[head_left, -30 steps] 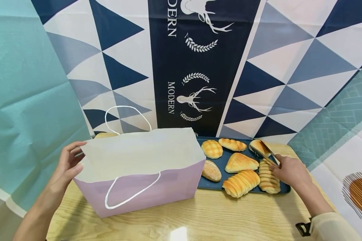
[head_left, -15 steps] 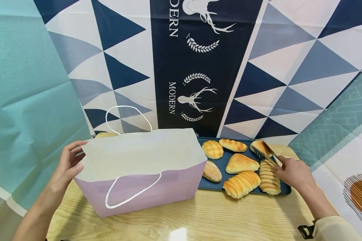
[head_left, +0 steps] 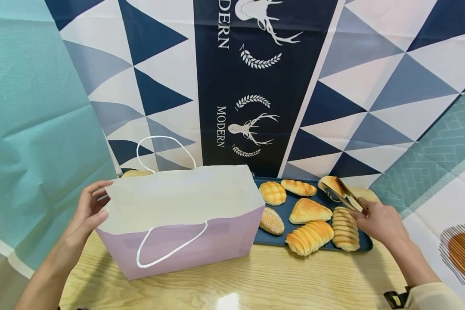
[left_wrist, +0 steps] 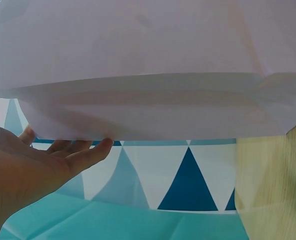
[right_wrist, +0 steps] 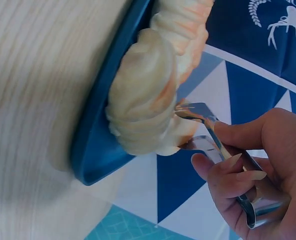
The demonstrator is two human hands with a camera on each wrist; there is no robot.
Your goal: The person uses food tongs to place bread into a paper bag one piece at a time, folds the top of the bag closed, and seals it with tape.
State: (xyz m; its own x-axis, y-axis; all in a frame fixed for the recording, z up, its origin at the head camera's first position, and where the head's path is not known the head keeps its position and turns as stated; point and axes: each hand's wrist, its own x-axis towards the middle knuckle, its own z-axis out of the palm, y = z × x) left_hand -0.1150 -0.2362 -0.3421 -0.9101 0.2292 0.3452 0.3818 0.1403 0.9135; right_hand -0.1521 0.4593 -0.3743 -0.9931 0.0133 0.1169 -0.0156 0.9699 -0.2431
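Note:
A lilac paper bag [head_left: 186, 247] with white rope handles stands on the table, its top open. My left hand [head_left: 86, 211] touches the left end of its rim, thumb and fingers spread along the side; in the left wrist view the fingertips [left_wrist: 103, 145] lie against the paper. My right hand [head_left: 379, 221] holds metal tongs [head_left: 352, 200], also seen in the right wrist view [right_wrist: 215, 135]. The tongs' ends are around a round bun [head_left: 330, 184] at the tray's far right corner. In the right wrist view a ridged roll [right_wrist: 142, 95] hides most of that bun.
A dark blue tray [head_left: 269, 241] beside the bag holds several breads, among them a triangular bread [head_left: 310, 211], a ridged golden roll [head_left: 311, 237] and a striped roll [head_left: 345, 229]. The bag covers the tray's left end. A patterned cloth [head_left: 240, 86] hangs behind the table.
The tongs have closed in around the round bun, which has shifted slightly up and left in the head view. My left hand and the bag stay put.

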